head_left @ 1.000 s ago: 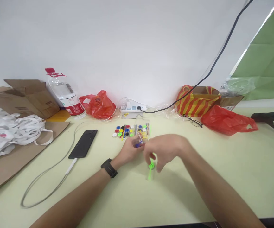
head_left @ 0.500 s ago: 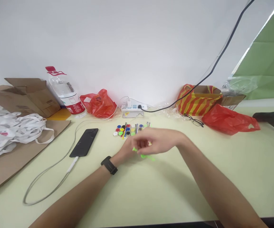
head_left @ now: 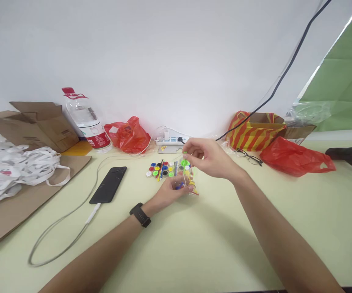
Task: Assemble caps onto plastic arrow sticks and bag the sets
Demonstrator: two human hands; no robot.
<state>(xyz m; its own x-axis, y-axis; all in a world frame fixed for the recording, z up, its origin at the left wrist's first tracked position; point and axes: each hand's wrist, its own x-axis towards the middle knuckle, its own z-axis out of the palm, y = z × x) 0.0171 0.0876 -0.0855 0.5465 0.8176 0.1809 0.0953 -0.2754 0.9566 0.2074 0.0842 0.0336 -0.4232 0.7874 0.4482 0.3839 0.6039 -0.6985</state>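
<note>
My right hand (head_left: 208, 158) is pinched, palm down, above the middle of the table, with a bright green plastic piece (head_left: 184, 162) at its fingertips. The piece has a round part, and motion blurs it. Just below and to the left, my left hand (head_left: 173, 190) is closed around a small bunch of coloured plastic pieces (head_left: 194, 188), with yellow, red and blue parts showing past the fingers. Behind the hands, several round coloured discs (head_left: 155, 173) and thin coloured sticks (head_left: 160, 170) lie grouped on the table. My left wrist wears a black watch (head_left: 141, 215).
A phone (head_left: 108, 185) on a white cable lies left of my hands. Farther back stand a large bottle (head_left: 92, 128), a red bag (head_left: 128, 136) and a power strip (head_left: 172, 140). Glasses (head_left: 250, 156), a striped bag (head_left: 252, 132) and another red bag (head_left: 294, 156) are on the right.
My right hand has risen and moved away from my left hand, taking the green piece upward. The coloured bunch in my left hand now shows.
</note>
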